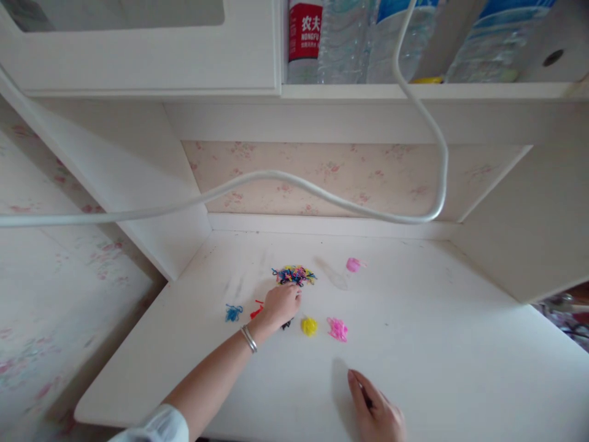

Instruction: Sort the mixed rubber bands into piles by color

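A mixed heap of small coloured elastic bands [294,275] lies towards the back of the white desk. My left hand [281,304], with a silver bangle at the wrist, reaches to the heap's near edge. Its fingers are curled together, and whatever they pinch is hidden. Single-colour clumps lie nearby: blue bands [234,313], red bands [256,310] and black bands [286,324] partly covered by my left arm and hand, yellow bands [309,326] and pink bands [338,329]. Closer to me, my right hand [377,408] hovers closed, thumb against fingers, its contents unclear.
Another pink clump [353,264] sits at the back of the desk [437,344]. A white cable [322,195] loops across the view in front of the hutch. Bottles [343,43] stand on the shelf above. Side panels bound the desk left and right.
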### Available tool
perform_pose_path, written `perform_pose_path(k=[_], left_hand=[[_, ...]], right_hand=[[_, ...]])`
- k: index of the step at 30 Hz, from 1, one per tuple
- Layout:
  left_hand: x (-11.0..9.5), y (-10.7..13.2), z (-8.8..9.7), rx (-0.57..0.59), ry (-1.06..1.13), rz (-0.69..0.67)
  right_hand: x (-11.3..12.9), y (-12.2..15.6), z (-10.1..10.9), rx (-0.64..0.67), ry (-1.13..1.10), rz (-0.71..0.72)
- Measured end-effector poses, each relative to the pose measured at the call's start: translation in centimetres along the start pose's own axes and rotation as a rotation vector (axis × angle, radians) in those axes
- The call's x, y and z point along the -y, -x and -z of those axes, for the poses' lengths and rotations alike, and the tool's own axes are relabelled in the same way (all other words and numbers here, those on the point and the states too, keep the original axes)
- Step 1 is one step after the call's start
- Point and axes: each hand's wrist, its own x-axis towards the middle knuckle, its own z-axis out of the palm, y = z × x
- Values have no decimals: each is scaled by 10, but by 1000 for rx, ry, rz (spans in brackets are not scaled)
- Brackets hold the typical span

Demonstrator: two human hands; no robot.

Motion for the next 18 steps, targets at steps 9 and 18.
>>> perform_pose_path(k=[9, 18], left_hand=[[1, -21, -15, -5, -80, 58], [-9, -10, -7, -30, -58, 75]], right_hand=[[3, 1, -6, -102, 7, 98], [-1, -1, -3, -20, 72, 109]])
